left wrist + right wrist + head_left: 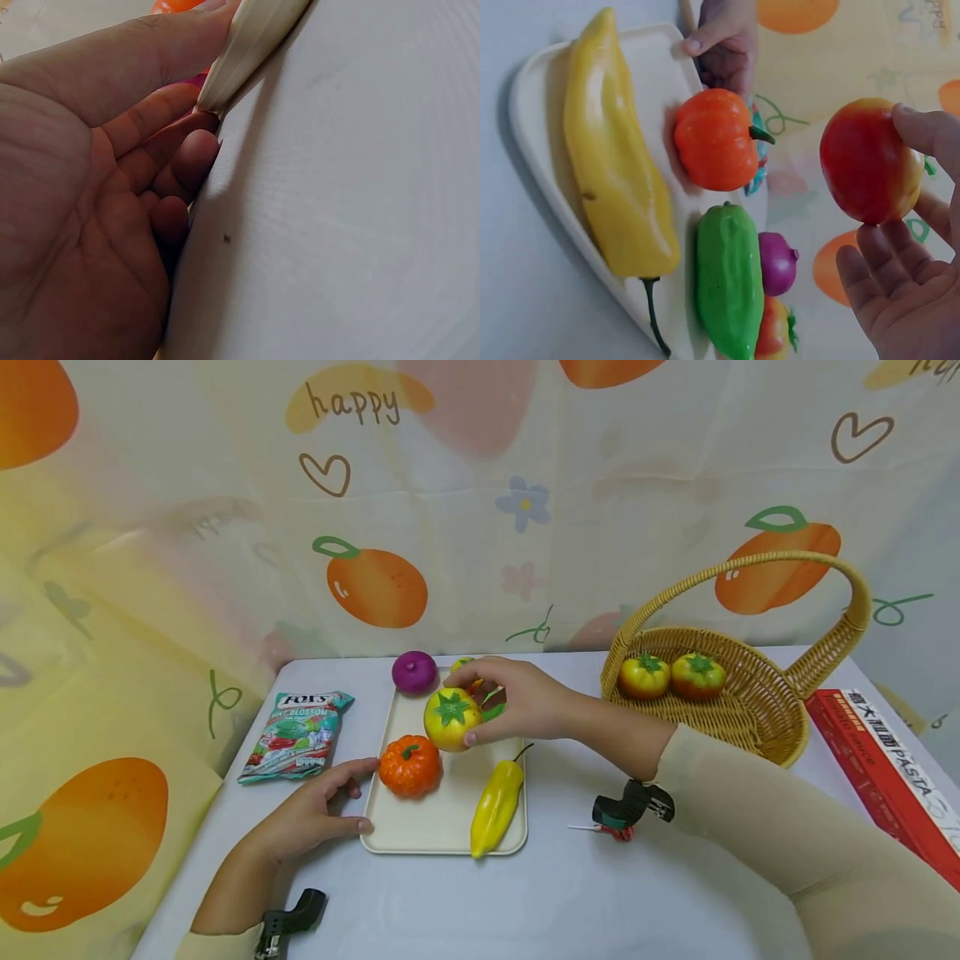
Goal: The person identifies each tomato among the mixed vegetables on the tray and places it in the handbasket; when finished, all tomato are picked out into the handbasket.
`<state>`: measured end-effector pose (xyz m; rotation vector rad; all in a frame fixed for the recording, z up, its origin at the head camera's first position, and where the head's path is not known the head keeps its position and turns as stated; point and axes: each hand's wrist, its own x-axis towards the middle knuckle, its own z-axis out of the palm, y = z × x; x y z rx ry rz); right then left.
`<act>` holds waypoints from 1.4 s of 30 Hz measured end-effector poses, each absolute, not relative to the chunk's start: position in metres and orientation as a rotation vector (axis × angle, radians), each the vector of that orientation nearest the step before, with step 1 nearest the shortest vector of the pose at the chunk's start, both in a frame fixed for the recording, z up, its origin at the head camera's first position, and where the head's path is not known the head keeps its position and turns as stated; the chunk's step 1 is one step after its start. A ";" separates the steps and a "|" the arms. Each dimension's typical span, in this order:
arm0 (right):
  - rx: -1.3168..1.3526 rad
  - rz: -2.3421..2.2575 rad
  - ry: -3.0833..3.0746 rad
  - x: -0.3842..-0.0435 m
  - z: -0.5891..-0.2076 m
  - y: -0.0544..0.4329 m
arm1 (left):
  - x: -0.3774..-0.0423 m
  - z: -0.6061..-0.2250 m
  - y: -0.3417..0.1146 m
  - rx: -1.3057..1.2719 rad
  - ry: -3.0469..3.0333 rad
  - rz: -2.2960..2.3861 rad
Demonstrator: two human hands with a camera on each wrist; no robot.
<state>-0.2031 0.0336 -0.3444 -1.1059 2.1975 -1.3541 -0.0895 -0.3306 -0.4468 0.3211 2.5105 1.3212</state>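
Note:
My right hand [517, 697] holds a yellow-and-red toy tomato [452, 720] above the tray, with its thumb and fingers around the sides. In the right wrist view, the tomato's red underside [864, 161] shows. The fingers of my left hand [311, 814] touch the left rim of the cream tray [408, 842], the thumb near its front corner. An orange pumpkin [410, 767] and a long yellow pepper [497, 810] lie on the tray. The right wrist view also shows a green pepper [729, 281], a purple onion [778, 264] and another tomato [771, 330]. My right hand mostly hides the green pepper in the head view.
A wicker basket [750, 727] with a tall handle stands at the right, holding two tomatoes [671, 677]. Beside it lies a red pasta box [877, 777]. A candy bag [296, 737] is left of the tray. A small red-handled tool [617, 832] lies by my right wrist.

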 end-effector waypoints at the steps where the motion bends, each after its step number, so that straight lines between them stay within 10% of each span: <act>1: -1.104 -1.352 2.202 -0.202 -0.344 0.036 | -0.090 -0.446 -0.330 0.323 2.510 1.326; 42: -0.841 -1.162 2.387 -0.158 -0.338 0.156 | -0.089 -0.447 -0.331 0.368 2.499 1.361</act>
